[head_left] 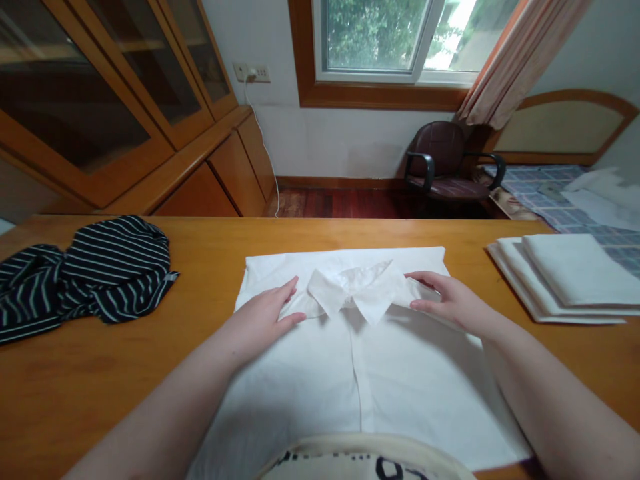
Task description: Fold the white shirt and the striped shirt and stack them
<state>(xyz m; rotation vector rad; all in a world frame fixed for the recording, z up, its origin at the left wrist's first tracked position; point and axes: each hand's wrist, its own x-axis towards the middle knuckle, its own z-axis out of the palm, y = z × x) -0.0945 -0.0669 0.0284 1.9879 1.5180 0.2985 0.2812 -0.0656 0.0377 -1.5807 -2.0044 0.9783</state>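
A white collared shirt (360,373) lies flat and front-up on the wooden table (200,267), its collar (357,293) pointing toward me. My left hand (263,313) rests flat on the shirt just left of the collar, fingers stretched out. To the right of the collar, my right hand (450,300) lies with its fingers extended, the fingertips touching the collar's right wing. Neither hand holds anything.
A crumpled dark striped garment (95,273) lies on the table's left side. A stack of folded white cloths (570,277) sits at the right edge. Beyond the table are a wooden cabinet (125,120), a dark armchair (445,163) and a bed (575,193).
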